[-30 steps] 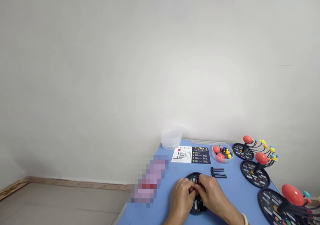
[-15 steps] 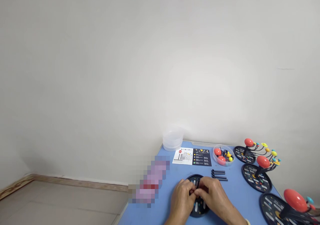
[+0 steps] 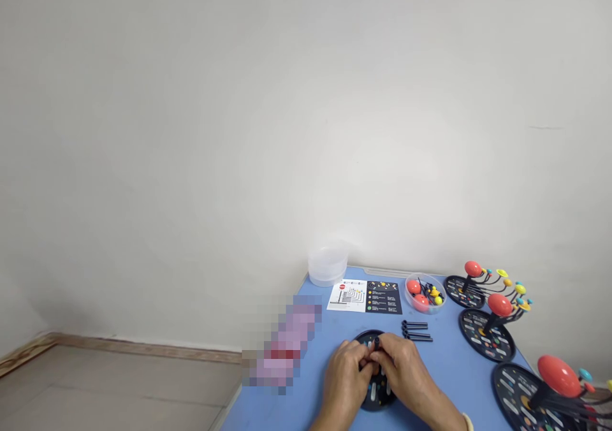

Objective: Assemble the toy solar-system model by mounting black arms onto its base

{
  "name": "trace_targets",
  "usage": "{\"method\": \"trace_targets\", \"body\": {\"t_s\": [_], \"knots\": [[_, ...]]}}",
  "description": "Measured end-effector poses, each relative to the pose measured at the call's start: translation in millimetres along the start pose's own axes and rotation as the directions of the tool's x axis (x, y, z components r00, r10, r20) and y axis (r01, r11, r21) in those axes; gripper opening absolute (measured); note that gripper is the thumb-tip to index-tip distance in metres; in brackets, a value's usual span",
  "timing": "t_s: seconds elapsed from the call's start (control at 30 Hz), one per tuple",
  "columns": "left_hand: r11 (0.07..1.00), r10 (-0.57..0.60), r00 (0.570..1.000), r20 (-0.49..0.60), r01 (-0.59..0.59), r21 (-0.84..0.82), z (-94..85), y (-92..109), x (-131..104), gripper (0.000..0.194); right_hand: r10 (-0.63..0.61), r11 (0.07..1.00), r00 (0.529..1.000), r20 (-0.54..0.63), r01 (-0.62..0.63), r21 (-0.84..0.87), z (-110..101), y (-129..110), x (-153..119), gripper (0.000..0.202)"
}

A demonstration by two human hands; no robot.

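Note:
At the front of the table, a round black base point(image 3: 380, 399) printed with small planets and labels lies under both hands. A short black post point(image 3: 377, 342) stands up from its middle, its top showing between my fingers. My left hand point(image 3: 348, 370) is closed around the lower part of the post from the left. From the right, my right hand point(image 3: 406, 367) pinches the same post with thumb and fingers. Fingers hide where post and base meet. Several black rods point(image 3: 417, 331) with ringed ends lie just beyond my right hand.
Behind stand a clear tub point(image 3: 327, 268), a printed instruction sheet point(image 3: 354, 296) and a clear bowl point(image 3: 408, 300) of red balls and small parts. Solar system models point(image 3: 500, 305) line the right edge. A blurred pink item point(image 3: 291, 338) lies at the left edge of the blue table point(image 3: 306, 380).
The top of the black post now shows between my hands, where fingers covered it before. Both hands stay over the base. The whole view has shifted slightly.

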State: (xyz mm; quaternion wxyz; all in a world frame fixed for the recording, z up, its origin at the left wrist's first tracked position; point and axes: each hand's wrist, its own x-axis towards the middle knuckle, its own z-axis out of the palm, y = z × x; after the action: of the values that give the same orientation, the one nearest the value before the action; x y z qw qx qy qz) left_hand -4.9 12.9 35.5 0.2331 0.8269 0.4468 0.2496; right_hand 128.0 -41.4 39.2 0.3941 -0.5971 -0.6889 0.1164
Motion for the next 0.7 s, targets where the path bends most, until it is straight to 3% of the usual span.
{"method": "trace_targets", "body": {"t_s": [0.7], "knots": [[1.0, -0.016, 1.0, -0.02, 0.016, -0.017, -1.4, 3.6, -1.6, 0.025, 0.041, 0.997, 0.999, -0.016, -0.042, -0.065, 6.2, 1.5, -2.1, 0.02]]}}
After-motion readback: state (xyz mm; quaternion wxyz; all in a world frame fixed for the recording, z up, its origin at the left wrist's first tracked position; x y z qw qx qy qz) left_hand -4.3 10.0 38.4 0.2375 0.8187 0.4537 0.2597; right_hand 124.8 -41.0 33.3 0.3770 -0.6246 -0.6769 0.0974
